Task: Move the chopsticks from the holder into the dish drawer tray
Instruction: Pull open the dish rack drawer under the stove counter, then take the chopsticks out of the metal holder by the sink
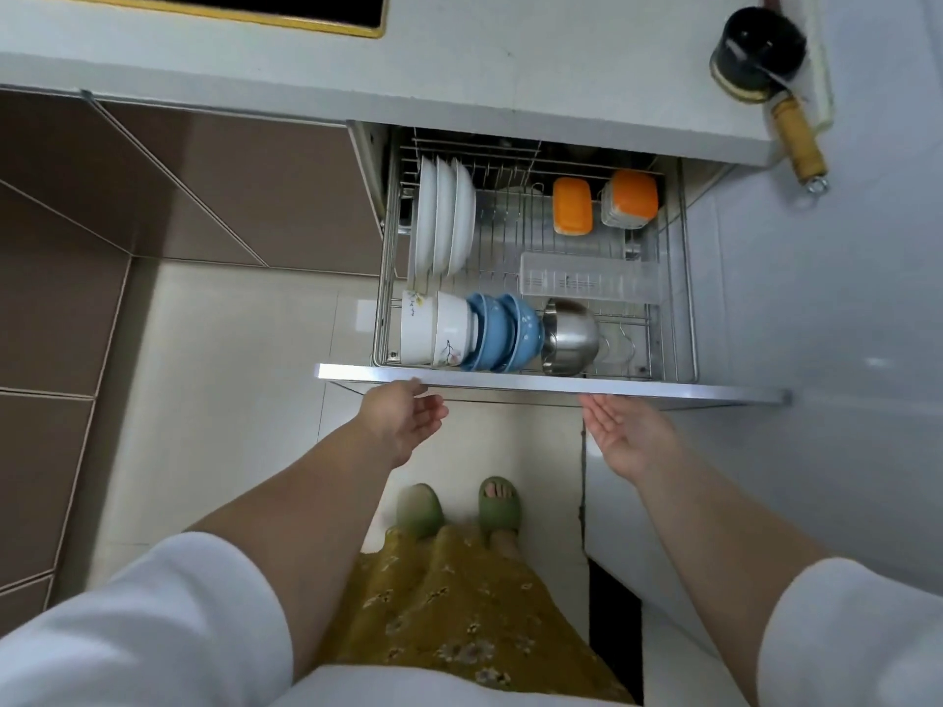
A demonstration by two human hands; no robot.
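From the head camera, your left hand (403, 418) and right hand (630, 433) hang spread and empty at the pulled-out dish drawer's front edge (551, 384). At twelve o'clock from your right hand lies the clear tray (587, 283); no chopsticks can be made out.

No legible text, brand, number or sign appears anywhere before me. The clear plastic tray (587, 283) in my open dish drawer carries faint dark markings, too small to read. The white cup (423, 329) bears only painted flower sprigs, not lettering.
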